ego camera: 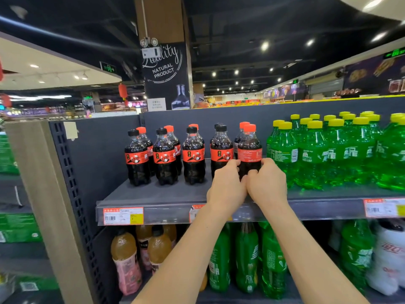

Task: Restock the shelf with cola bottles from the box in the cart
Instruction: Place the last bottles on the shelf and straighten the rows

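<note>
A: Forearms (pixel 197 249) nearest lens: two, bare, up from bottom edge to top shelf (pixel 153 195). Noted?

B: Noted. Left hand (pixel 226 185) and right hand (pixel 266 183) side by side, touching at thumbs.

A: Fingers?

B: Curled, both sets. Left hand gripping left flank of cola bottle (pixel 249 150), right hand gripping right flank. Grip low on body, below red label.

A: Bottle position?

B: Upright, red cap on, dark liquid up to shoulder. Base hidden by hands; resting on shelf or lifted, cannot tell. Front of rightmost cola column, just beside Sprite bottles (pixel 317 150).

A: Rest of shelf contents?

B: Far left bare. Then cola row (pixel 164 156): four black-capped bottles at front, more behind, mostly red caps. All upright, capped, filled dark. Right of held bottle, Sprite: green, yellow caps, packed tight out to frame edge.

A: Below?

B: Price tags (pixel 123 216) on shelf front edge. Lower shelf (pixel 230 300): juice bottles (pixel 125 255) at left, orange fill, pink labels. Green bottles (pixel 247 260) in middle, partly behind forearms. White bottle (pixel 388 260) at right, blurred.
</note>
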### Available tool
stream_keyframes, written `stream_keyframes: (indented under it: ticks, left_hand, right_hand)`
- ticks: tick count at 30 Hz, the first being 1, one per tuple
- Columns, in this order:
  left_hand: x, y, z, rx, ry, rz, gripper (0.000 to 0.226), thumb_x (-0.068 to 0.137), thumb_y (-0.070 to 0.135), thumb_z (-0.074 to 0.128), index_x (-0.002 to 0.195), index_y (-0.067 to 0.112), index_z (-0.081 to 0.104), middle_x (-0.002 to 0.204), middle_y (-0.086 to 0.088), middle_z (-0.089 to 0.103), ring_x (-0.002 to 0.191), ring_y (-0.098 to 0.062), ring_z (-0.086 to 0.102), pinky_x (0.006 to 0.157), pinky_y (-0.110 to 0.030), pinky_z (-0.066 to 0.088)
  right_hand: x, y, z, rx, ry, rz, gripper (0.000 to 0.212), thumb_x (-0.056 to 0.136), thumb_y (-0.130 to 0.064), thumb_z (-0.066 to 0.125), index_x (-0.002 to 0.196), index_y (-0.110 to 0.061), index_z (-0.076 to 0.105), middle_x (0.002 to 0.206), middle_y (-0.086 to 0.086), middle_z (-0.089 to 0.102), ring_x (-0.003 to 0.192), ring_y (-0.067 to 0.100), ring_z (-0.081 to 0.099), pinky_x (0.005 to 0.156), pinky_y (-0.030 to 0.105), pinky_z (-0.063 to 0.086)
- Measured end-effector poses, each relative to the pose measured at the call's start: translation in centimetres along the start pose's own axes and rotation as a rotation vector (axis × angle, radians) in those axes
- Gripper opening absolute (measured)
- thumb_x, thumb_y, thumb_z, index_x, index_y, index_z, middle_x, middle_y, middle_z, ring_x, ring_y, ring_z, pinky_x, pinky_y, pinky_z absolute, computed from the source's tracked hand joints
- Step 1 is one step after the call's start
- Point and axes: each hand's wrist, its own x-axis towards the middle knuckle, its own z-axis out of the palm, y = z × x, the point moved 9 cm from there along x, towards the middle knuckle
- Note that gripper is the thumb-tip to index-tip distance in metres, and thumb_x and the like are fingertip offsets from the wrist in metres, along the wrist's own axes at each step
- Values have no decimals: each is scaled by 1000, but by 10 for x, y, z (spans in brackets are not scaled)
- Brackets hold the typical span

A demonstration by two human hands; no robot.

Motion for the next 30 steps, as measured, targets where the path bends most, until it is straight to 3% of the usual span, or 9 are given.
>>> stream_keyframes:
  ticks: [3,7,8,11,12,16,22,26,30]
  left_hand:
    - [1,6,2,67,-21,74,27,93,38,58,120,33,61,110,7,66,97,-19,67,84,-48,59]
    - [4,6,3,139,-3,104,18,95,32,62,110,23,58,106,-2,52,91,-27,62,82,-51,56]
    - [5,5,3,134,0,100,18,96,33,63,110,23,58,104,-1,54,90,-25,62,82,-50,56]
    - [4,3,1,63,30,71,24,94,36,67,116,27,59,105,5,57,92,-21,63,82,-49,57]
    - [4,3,0,47,44,61,31,94,37,68,122,28,59,109,5,57,94,-21,64,83,-49,57]
    - [2,2,-3,35,84,42,48,92,45,67,136,28,55,118,6,59,99,-20,66,83,-49,59]
    - [-1,0,-8,-6,125,26,49,86,52,69,129,31,57,112,13,66,94,-16,69,78,-47,60]
    - [-3,-3,-10,-72,154,-50,47,83,53,74,120,31,57,110,14,69,94,-14,71,79,-47,60]
    - [-4,1,-13,-15,182,-9,43,86,50,72,121,27,62,114,11,67,97,-15,68,79,-45,59]
  right_hand:
    - [-1,4,-8,86,30,5,26,92,-9,52,117,-11,60,114,16,68,107,34,59,78,34,39]
    - [-1,6,-11,112,59,-7,35,91,-4,52,125,-9,57,118,14,66,111,32,58,78,31,38]
    - [-2,4,-10,84,57,-22,33,90,-5,52,123,-8,58,117,15,65,109,34,58,77,33,39]
    - [2,3,-4,-17,39,-61,7,88,-6,50,86,-11,54,102,20,61,81,34,51,61,33,34]
    - [3,3,-3,-30,35,-63,8,88,-7,51,84,-12,55,100,20,60,78,33,51,59,32,33]
    - [5,6,-7,1,58,-67,27,93,-17,58,118,-11,64,112,14,62,100,32,59,72,32,38]
    - [0,6,-17,121,100,-96,19,92,-26,67,102,-13,58,89,-3,57,89,21,53,72,29,34]
    - [-2,6,-16,149,146,-129,18,89,-22,69,99,-14,56,96,1,62,95,26,59,76,32,40]
    - [-2,6,-15,129,140,-130,32,89,-25,68,117,-12,59,110,5,64,106,25,58,82,31,40]
